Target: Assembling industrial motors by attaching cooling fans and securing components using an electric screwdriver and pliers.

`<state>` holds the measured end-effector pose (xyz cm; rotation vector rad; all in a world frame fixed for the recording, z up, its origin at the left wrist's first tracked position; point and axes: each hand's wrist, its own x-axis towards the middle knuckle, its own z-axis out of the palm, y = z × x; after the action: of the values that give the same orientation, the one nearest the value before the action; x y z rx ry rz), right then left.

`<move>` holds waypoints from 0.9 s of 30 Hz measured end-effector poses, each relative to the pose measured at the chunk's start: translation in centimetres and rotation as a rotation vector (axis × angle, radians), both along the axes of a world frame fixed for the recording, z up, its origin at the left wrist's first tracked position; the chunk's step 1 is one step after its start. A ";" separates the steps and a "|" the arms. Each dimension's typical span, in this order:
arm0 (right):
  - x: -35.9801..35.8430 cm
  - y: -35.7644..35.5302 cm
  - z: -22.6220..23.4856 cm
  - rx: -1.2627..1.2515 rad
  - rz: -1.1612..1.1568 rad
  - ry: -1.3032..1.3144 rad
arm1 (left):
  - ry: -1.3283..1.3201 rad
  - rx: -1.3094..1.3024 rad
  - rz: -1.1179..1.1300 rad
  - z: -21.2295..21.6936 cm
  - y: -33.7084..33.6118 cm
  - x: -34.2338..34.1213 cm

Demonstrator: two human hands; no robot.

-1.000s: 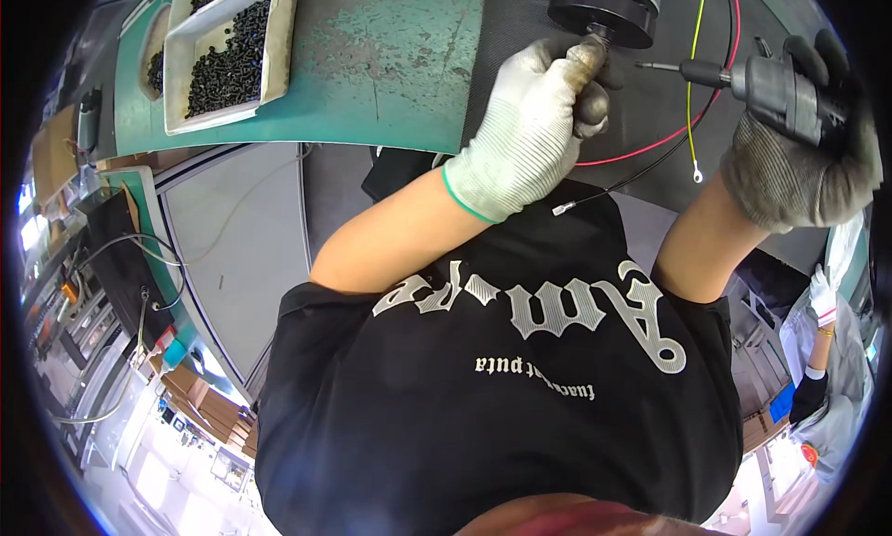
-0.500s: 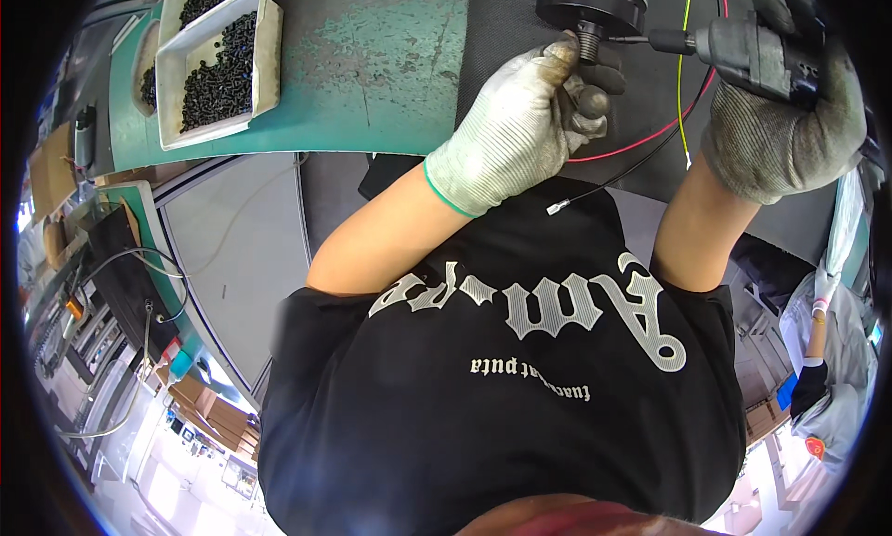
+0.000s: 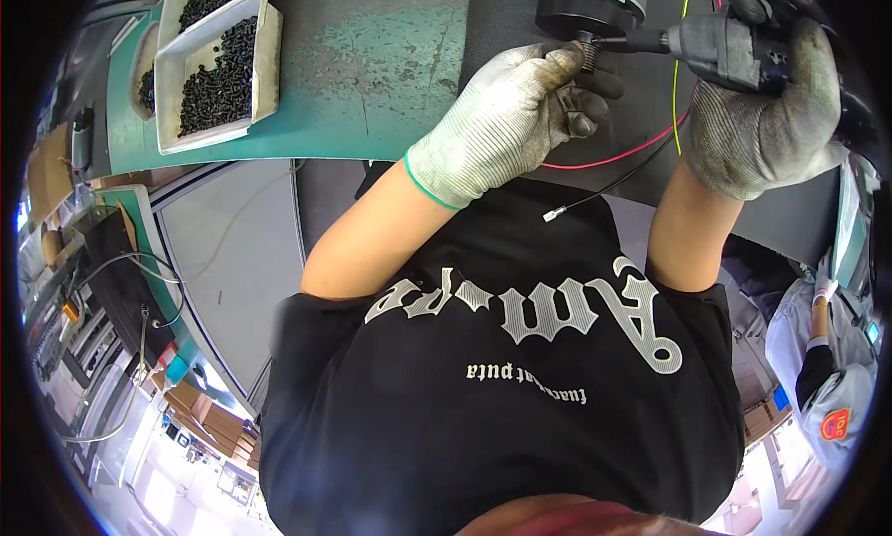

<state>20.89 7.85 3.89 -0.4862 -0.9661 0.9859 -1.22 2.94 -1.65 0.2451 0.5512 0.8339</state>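
Two gloved hands meet at twelve o'clock, right at the top rim, over a round black-and-silver motor part (image 3: 587, 5) sitting on the dark mat (image 3: 502, 34). Left hand (image 3: 520, 118), in a grey knit glove with a green cuff, has its fingertips pinched together around a small screw (image 3: 586, 55) just under the part's black flange, thumb and forefinger closed tight on it. Right hand (image 3: 771, 118), at one o'clock in a darker grey glove, is clamped around the body of a grey power screwdriver (image 3: 734, 48), fingers wrapped fully over the housing, and the driver's bit runs sideways toward eleven o'clock to touch the spot where the left fingertips hold the screw. Whether the bit is seated in the screw head cannot be told.

Out from there: a red wire (image 3: 613, 157) curves beneath both hands, a yellow wire (image 3: 678, 81) drops straight down between them, and a black lead with a metal tip (image 3: 595, 200) lies across the mat's near edge at about one o'clock from centre. Over at ten o'clock, on the worn green bench top (image 3: 372, 71), white trays (image 3: 265, 71) hold heaps of small black screws (image 3: 218, 76). At four o'clock, another person's sleeve (image 3: 822, 369) shows near the rim.
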 end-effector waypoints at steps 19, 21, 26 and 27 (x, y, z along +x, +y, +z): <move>-1.8 -1.0 0.8 -0.010 0.253 0.178 | -0.249 -0.132 0.001 -0.4 -0.3 0.1; -1.9 -1.0 0.7 -0.016 0.303 0.194 | -0.090 -0.121 0.015 0.3 -0.2 0.1; -2.6 -0.9 0.6 -0.032 0.451 0.236 | 0.017 -0.015 0.049 0.2 -0.5 0.3; -2.8 -0.9 0.6 -0.035 0.483 0.244 | 0.033 -0.001 0.042 0.2 -0.5 0.3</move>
<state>18.09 6.98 4.52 -0.1518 -0.8611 1.4616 -0.88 2.45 -1.45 0.2475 0.5894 0.8715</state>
